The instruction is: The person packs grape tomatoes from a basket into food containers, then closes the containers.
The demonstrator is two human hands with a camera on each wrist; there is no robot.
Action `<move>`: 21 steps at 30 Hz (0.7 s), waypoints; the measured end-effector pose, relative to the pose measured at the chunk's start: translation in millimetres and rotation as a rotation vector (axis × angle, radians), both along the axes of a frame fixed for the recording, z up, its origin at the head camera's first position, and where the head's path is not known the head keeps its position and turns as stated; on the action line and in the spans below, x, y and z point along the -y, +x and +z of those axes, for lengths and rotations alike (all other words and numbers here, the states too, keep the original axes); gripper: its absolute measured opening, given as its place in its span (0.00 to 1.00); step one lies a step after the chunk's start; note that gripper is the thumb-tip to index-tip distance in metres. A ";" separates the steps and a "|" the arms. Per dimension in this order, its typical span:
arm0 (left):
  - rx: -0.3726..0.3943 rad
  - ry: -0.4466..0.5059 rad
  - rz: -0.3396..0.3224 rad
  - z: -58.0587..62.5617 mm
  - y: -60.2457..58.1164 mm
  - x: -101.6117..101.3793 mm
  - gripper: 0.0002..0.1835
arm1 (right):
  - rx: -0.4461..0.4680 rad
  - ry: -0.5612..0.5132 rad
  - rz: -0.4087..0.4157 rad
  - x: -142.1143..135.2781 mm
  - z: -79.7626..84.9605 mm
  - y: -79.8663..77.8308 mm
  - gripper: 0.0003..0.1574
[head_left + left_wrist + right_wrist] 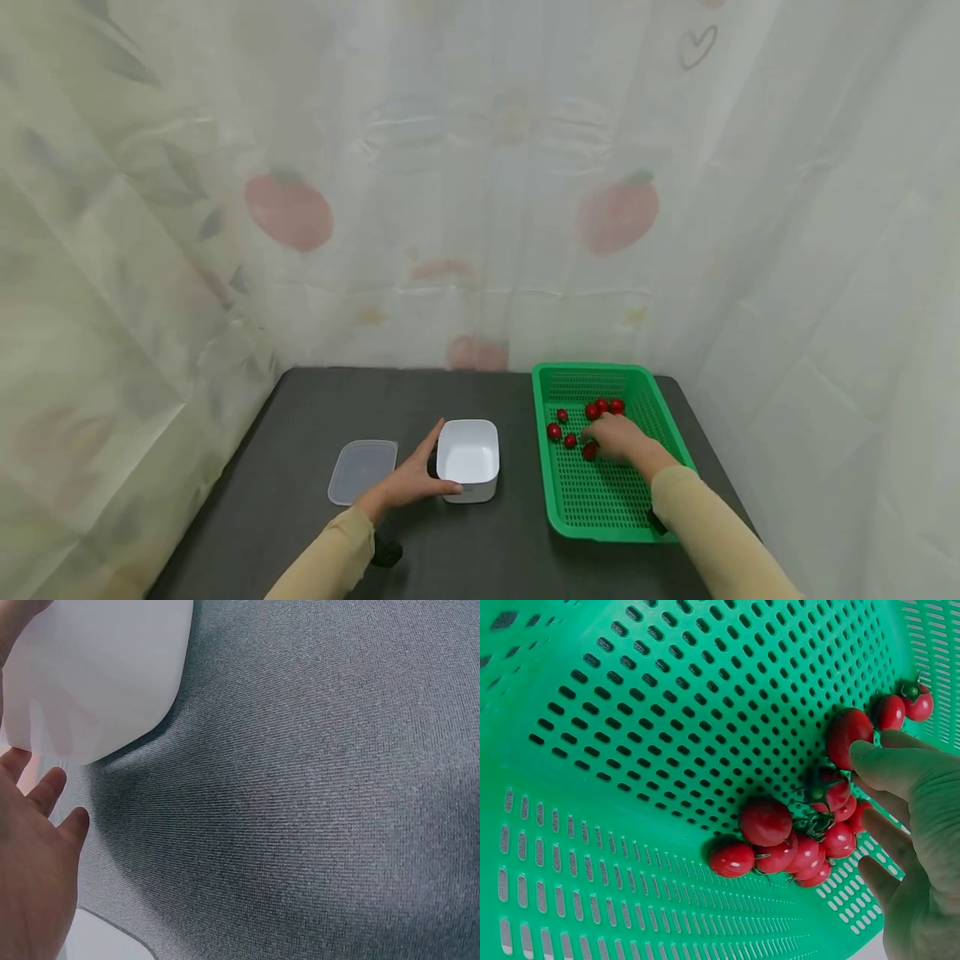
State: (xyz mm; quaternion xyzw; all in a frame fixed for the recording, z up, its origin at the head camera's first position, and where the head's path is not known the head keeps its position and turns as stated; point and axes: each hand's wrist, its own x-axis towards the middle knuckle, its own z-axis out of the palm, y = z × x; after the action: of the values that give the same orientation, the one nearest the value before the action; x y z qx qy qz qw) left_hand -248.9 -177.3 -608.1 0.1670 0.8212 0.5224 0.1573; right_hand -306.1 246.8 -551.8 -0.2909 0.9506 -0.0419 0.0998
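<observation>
A square white container [480, 490] stands upright on the dark table, its inside bare. My left hand [411, 481] holds it from the left, thumb along the near wall and fingers at the far-left side. In the left wrist view, the fingertips of that hand [34, 855] meet the container's wall [105, 675]. To the right, my right hand [621, 438] reaches into a green perforated basket [553, 504]. Seen from the right wrist, this hand [930, 825] pinches a red cherry tomato [847, 737] between thumb and finger. More cherry tomatoes [802, 853] lie clustered below it.
A translucent lid [363, 472] lies flat left of the container. Dark table surface [517, 533] separates container and basket. The basket sits near the table's right edge. Printed curtains [450, 208] hang behind and at both sides.
</observation>
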 end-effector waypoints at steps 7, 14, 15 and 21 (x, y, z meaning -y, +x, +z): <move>-0.008 0.003 -0.007 -0.1 0.5 0.2 0.68 | 0.007 0.007 -0.015 0.2 -5.4 -1.2 0.15; -0.014 0.010 -0.006 -3.0 -0.6 0.4 0.67 | 0.020 0.016 -0.017 -0.1 -9.0 -2.8 0.13; -0.013 0.008 -0.005 -3.3 -0.6 0.6 0.67 | 0.021 0.024 -0.017 0.1 -9.0 -2.8 0.13; -0.007 0.017 -0.005 -2.8 0.1 0.8 0.67 | 0.002 0.046 0.002 0.6 -9.0 -0.9 0.12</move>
State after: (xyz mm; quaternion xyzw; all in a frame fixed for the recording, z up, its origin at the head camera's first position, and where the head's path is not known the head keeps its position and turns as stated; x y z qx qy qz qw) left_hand -248.8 -178.1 -611.0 0.1720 0.8168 0.5287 0.1543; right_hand -307.0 246.3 -560.8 -0.2895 0.9509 -0.0200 0.1076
